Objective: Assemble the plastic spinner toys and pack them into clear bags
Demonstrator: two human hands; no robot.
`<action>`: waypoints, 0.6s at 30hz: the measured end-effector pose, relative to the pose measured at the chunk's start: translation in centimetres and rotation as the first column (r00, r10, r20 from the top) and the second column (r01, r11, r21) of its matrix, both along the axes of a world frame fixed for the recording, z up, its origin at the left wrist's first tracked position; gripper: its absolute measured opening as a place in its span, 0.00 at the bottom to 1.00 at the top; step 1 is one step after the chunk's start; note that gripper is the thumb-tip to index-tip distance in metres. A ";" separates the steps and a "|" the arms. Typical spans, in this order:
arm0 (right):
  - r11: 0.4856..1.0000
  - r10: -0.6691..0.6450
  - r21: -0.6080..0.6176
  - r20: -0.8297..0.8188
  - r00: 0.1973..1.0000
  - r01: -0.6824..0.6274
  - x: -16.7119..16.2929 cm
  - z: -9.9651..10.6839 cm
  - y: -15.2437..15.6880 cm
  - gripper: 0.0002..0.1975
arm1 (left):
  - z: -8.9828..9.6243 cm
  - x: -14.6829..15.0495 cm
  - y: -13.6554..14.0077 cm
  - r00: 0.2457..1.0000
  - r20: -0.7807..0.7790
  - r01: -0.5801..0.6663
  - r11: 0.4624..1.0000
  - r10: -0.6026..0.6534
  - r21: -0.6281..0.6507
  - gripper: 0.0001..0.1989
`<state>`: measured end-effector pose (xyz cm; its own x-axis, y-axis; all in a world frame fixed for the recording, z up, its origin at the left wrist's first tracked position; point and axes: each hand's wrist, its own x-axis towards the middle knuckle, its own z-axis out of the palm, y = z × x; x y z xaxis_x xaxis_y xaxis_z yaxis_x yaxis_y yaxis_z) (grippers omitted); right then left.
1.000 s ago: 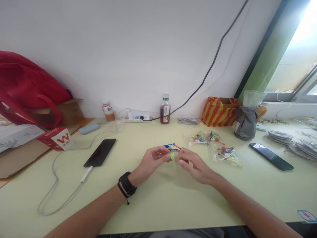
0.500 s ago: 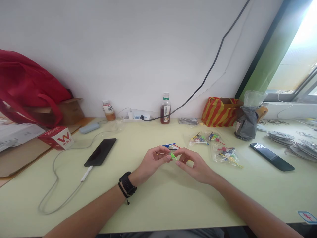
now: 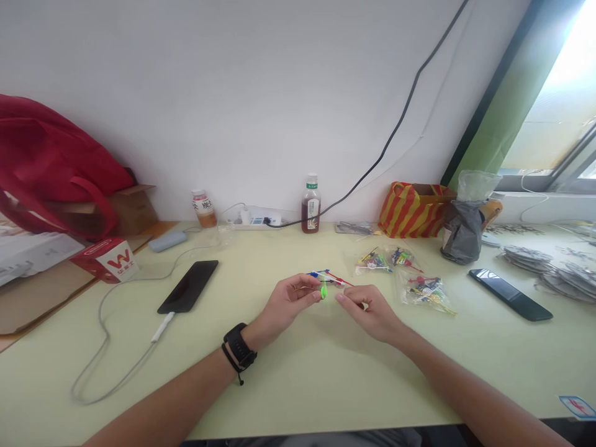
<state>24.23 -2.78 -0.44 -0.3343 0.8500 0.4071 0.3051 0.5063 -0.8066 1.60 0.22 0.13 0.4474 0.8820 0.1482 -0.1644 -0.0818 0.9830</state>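
In the middle of the table, my left hand pinches a small bright green plastic piece between thumb and fingertips. A little to the right, my right hand is closed, its thumb pressed against curled fingers and apart from the green piece. Whatever those right fingers hold, if anything, is hidden. Just beyond both hands, blue, white and red thin plastic pieces lie on the table, partly covered by the fingers.
Clear bags of colourful plastic parts lie to the right, near a dark phone. At left are a charging phone and a red-and-white box. A bottle and power strip stand along the wall.
My right hand has let go of the green piece and drawn slightly right, its fingers curling closed. The green piece stays in my left hand, turned more upright.
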 end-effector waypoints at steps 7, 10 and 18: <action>0.993 -0.033 -0.112 -0.067 0.997 0.025 -0.2 0.3 0.0 0.10 | -0.2 0.0 0.0 1.000 -0.019 0.012 1.000 -0.012 0.015 0.13; 0.992 0.011 -0.128 -0.035 0.999 -0.015 -0.7 0.4 -0.1 0.09 | -0.4 0.0 -0.1 0.998 -0.036 0.052 0.998 -0.051 0.029 0.13; 0.990 -0.013 -0.139 0.013 1.000 0.015 -0.9 -0.4 0.4 0.06 | -0.3 0.0 -0.3 0.947 -0.295 0.010 0.905 0.128 0.426 0.14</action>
<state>23.36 -2.38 -0.87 -0.3265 0.9027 0.2800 0.3218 0.3848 -0.8651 1.61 -0.05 -0.20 0.4802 0.7954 0.3699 0.1600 -0.4940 0.8546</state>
